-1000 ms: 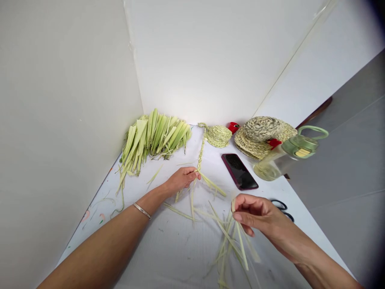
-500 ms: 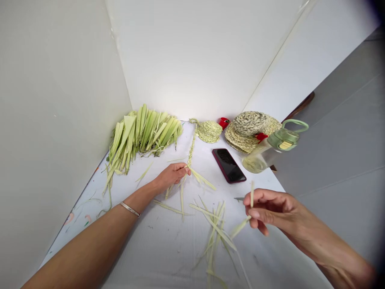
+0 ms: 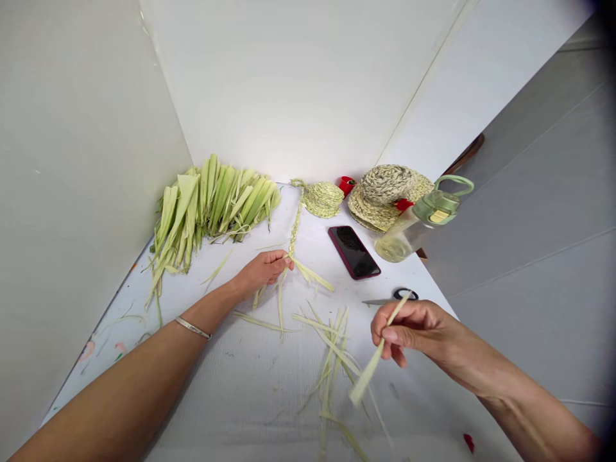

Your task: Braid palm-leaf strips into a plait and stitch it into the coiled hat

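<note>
My left hand (image 3: 262, 269) rests on the white table (image 3: 250, 398), fingers closed on the loose end of a braided leaf cord (image 3: 293, 231). The cord runs back to a small woven coil (image 3: 323, 197). My right hand (image 3: 414, 327) hovers above the table, pinching a single pale leaf strip (image 3: 373, 362) that slants down to the left. Loose cut strips (image 3: 332, 359) lie scattered between my hands.
A pile of green leaves (image 3: 212, 202) lies at the back left against the wall. A dark phone (image 3: 353, 251), scissors (image 3: 394, 296), a green-lidded water bottle (image 3: 418, 221), a woven hat (image 3: 387, 196) and a red object (image 3: 345, 185) sit along the right side.
My right hand lifted one strip off the scattered pile and turned it so it slants down-left. The left hand kept its hold on the braid. The view drifted right, uncovering the scissors.
</note>
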`<state>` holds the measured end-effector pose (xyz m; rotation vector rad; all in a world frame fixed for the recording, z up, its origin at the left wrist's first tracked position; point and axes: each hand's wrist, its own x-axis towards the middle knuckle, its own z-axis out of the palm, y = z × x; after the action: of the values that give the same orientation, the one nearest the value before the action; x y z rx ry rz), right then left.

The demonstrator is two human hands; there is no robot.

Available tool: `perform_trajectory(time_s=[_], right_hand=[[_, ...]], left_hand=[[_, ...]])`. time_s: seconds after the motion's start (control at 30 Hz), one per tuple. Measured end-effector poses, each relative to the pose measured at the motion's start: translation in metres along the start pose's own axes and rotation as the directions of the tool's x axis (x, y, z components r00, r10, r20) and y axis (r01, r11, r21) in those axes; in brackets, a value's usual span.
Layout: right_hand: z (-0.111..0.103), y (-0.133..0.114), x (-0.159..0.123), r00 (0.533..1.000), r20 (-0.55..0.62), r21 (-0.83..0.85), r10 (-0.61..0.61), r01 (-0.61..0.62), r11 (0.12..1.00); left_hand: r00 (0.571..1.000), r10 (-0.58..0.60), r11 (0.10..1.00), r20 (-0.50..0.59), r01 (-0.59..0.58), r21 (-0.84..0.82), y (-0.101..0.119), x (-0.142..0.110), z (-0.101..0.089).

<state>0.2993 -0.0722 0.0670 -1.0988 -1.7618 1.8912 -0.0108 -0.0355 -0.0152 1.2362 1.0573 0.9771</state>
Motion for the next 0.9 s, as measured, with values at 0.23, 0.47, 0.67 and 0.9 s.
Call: perform_trajectory(time_s=[0.23,0.47,0.67,0.9], right_hand=[[-0.001,0.003,-0.003,0.996,-0.082,0.001,0.04,-0.04,0.999],[0.005,-0.005,0.006,0.996,-0.091,-0.005,-0.02,0.02,1.0],[0.021,-0.013,0.035,0.999,0.014,0.099,-0.04,0.039,0.994],[0.047,-0.015,0.099,0.99,-0.023,-0.16,-0.142,0.137,0.978]], left_hand=[[1.0,-0.006,1.0,0.001,0.006,-0.014,-0.001,0.001,0.0],[1.0,-0.01,1.0,0.0,0.01,-0.008,0.001,0.0,0.001],[1.0,-0.026,1.0,0.001,0.026,0.012,0.002,0.0,0.0],[0.999,0.008,0.995,-0.048,-0.004,0.096,0.001,-0.001,0.006]])
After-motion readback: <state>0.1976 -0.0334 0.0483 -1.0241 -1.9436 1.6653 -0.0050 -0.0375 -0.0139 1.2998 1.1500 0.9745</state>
